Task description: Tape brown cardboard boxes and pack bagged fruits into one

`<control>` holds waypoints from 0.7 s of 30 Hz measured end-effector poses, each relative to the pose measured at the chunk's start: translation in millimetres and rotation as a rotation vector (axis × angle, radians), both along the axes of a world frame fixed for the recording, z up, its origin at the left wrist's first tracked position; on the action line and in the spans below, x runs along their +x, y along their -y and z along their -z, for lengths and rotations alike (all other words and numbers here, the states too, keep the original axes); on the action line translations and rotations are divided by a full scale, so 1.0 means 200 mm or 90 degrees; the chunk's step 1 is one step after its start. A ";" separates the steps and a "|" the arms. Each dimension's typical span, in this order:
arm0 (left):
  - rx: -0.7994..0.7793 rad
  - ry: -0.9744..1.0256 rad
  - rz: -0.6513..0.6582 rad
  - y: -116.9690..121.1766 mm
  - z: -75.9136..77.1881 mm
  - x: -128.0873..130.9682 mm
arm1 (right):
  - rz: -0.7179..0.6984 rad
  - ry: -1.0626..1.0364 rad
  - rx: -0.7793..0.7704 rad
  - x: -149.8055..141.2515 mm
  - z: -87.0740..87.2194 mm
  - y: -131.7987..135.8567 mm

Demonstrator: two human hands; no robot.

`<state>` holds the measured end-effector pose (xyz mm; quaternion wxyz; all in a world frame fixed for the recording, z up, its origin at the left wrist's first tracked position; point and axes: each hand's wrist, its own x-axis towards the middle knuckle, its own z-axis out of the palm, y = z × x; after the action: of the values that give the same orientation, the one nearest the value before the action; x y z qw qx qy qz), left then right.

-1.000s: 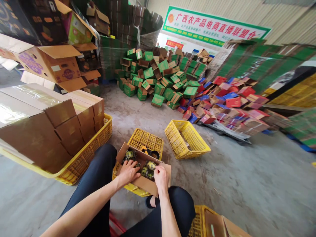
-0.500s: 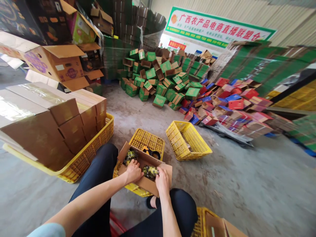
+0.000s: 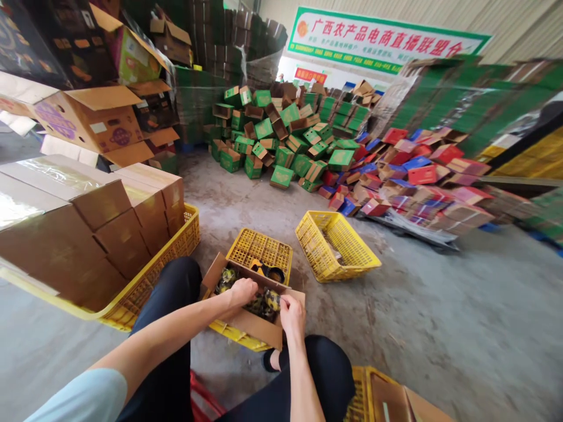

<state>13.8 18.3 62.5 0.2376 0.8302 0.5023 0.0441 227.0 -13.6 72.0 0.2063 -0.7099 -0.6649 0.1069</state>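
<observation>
An open cardboard box (image 3: 250, 324) rests in front of my knees on a yellow crate (image 3: 229, 335). Inside it, on the right, lie yellow-green fruits with dark patches (image 3: 271, 300) in shiny clear plastic. Another wrapped bundle of fruit (image 3: 227, 277) sits at the box's left end. My left hand (image 3: 241, 292) hangs over the middle of the box, its fingers curled together; what they hold is hidden. At the right end, my right hand (image 3: 292, 315) pinches the edge of the fruit's plastic wrapping with thumb and forefinger. Behind the box's far wall lies a black-and-orange tape dispenser (image 3: 267, 271).
To the left stands a big yellow crate (image 3: 193, 225) stacked with closed cartons (image 3: 118, 228). Ahead on the right is another yellow crate (image 3: 352, 266). Green boxes (image 3: 281, 176) and red and blue boxes (image 3: 422, 174) are heaped further back. One more crate (image 3: 358, 390) is by my right knee.
My left hand has lifted slightly and shifted right, its fingers now drawn together. The right-hand fingers have closed into a pinch, and the wrapped fruit under them sits differently.
</observation>
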 end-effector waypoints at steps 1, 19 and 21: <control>-0.009 -0.016 0.010 0.01 0.00 0.00 | 0.003 -0.012 0.001 0.01 0.00 -0.01; 0.026 -0.100 0.051 0.02 -0.05 0.04 | 0.043 -0.131 0.033 0.08 -0.07 0.05; 0.056 -0.097 0.017 -0.01 -0.08 0.01 | 0.048 -0.151 0.037 0.08 -0.08 0.06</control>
<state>15.6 20.5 79.5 0.1625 0.8474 0.5055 0.0001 243.3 -25.3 88.3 0.3081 -0.7103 -0.6116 0.1627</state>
